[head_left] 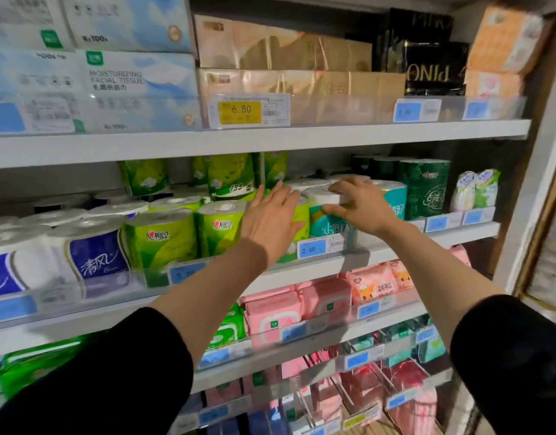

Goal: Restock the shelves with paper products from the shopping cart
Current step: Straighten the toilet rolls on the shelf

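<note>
Head view: right hand curls over the top front of a teal roll on the middle shelf, thumb under the rim, probably seating it in its row; left hand lies flat, fingers straight, against a green roll just left of the grip, likely bracing it. Room's tight: rolls touch both sides of the grip, clear lip below, next shelf overhead; cart not in view.

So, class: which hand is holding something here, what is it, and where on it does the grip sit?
The right hand grips a teal-wrapped toilet roll by its top end. The left hand lies flat against a green roll, gripping nothing.
</note>
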`<state>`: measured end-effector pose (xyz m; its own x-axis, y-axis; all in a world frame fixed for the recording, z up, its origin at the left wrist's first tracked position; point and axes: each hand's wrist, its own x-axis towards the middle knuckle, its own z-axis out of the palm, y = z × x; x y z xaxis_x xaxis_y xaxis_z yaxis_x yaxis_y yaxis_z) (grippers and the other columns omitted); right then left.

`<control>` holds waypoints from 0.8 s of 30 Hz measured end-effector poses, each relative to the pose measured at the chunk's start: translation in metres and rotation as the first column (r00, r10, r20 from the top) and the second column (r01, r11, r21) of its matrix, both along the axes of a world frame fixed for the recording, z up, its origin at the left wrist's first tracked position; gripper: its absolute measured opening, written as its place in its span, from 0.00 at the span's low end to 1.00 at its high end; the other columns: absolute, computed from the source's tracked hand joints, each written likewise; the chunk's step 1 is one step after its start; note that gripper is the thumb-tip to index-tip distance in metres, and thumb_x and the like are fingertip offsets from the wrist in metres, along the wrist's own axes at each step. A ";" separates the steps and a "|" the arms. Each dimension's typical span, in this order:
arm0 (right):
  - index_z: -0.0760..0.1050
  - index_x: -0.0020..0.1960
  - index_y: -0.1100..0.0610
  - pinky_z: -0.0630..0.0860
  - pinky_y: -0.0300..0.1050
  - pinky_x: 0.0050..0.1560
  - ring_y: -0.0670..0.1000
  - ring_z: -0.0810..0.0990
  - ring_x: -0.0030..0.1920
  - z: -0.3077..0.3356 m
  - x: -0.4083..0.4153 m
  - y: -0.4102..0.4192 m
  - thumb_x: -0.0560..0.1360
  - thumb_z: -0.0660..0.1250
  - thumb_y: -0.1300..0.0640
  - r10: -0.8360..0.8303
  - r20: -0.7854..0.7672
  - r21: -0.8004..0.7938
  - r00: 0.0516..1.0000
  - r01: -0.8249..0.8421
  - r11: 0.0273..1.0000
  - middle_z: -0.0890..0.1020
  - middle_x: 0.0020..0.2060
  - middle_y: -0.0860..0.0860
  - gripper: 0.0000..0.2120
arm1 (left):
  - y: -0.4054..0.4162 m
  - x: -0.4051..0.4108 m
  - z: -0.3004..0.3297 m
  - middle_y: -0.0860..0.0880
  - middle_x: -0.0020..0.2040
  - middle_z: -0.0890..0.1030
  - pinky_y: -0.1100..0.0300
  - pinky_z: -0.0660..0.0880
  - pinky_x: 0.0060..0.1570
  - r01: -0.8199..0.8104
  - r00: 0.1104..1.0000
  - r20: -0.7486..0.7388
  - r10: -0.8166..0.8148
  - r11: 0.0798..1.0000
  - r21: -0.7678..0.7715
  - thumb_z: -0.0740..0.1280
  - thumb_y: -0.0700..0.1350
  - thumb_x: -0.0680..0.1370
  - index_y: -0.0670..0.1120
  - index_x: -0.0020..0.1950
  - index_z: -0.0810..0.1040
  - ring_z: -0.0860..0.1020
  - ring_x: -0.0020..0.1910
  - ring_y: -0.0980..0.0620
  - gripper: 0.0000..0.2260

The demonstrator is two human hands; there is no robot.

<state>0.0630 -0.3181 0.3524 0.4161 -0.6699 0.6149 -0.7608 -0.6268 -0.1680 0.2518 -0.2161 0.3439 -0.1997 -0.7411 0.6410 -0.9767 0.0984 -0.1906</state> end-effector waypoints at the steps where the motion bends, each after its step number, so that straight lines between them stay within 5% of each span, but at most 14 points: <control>1: 0.74 0.66 0.56 0.62 0.53 0.67 0.61 0.71 0.65 0.002 0.001 -0.002 0.76 0.67 0.42 0.006 -0.021 -0.001 1.000 -0.006 1.000 0.74 0.65 0.58 0.24 | -0.004 -0.004 0.002 0.45 0.76 0.62 0.51 0.47 0.75 -0.009 1.000 -0.020 0.009 1.000 0.017 0.59 0.53 0.81 0.45 0.76 0.60 0.57 0.77 0.48 0.25; 10: 0.69 0.61 0.53 0.52 0.66 0.72 0.59 0.73 0.64 0.011 0.010 -0.011 0.75 0.61 0.34 -0.066 -0.197 0.058 0.978 0.079 0.995 0.78 0.62 0.56 0.25 | -0.018 -0.005 -0.008 0.47 0.72 0.69 0.53 0.59 0.68 -0.085 0.994 -0.057 0.089 0.994 0.062 0.54 0.56 0.82 0.48 0.76 0.61 0.67 0.70 0.46 0.23; 16: 0.70 0.57 0.53 0.54 0.63 0.70 0.56 0.75 0.61 0.023 -0.008 -0.015 0.76 0.61 0.37 0.085 -0.166 0.169 0.982 -0.056 0.984 0.79 0.59 0.52 0.21 | -0.021 -0.014 0.006 0.46 0.76 0.63 0.53 0.49 0.74 0.011 0.999 -0.053 -0.011 1.000 0.014 0.57 0.56 0.81 0.45 0.76 0.61 0.57 0.77 0.48 0.26; 20: 0.73 0.62 0.54 0.56 0.57 0.70 0.54 0.76 0.62 0.017 -0.023 -0.016 0.78 0.62 0.41 0.157 0.136 0.126 0.978 -0.174 0.977 0.80 0.60 0.51 0.21 | -0.034 -0.039 0.021 0.46 0.77 0.61 0.54 0.48 0.75 0.148 0.983 -0.123 -0.135 0.984 0.102 0.61 0.55 0.80 0.44 0.77 0.60 0.55 0.77 0.49 0.28; 22: 0.74 0.64 0.60 0.65 0.53 0.65 0.58 0.75 0.62 0.014 -0.046 -0.022 0.79 0.65 0.46 0.034 0.237 0.031 0.971 -0.043 0.999 0.79 0.61 0.57 0.21 | -0.040 -0.044 0.029 0.45 0.77 0.60 0.54 0.50 0.74 0.174 0.976 -0.158 -0.147 0.970 0.169 0.62 0.54 0.80 0.44 0.77 0.60 0.56 0.77 0.48 0.28; 24: 0.74 0.65 0.62 0.70 0.53 0.62 0.61 0.74 0.62 0.007 -0.068 -0.032 0.77 0.67 0.47 -0.098 0.170 0.080 0.981 0.086 0.993 0.78 0.61 0.60 0.23 | -0.046 -0.045 0.035 0.45 0.77 0.62 0.55 0.57 0.73 0.179 0.979 -0.142 -0.150 0.958 0.223 0.63 0.54 0.80 0.44 0.76 0.62 0.60 0.75 0.47 0.28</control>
<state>-0.0052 -0.3497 0.3596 0.2420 -0.7452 0.6213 -0.7701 -0.5371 -0.3443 0.2066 -0.2618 0.3792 -0.2624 -0.8364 0.4812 -0.9577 0.2869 -0.0237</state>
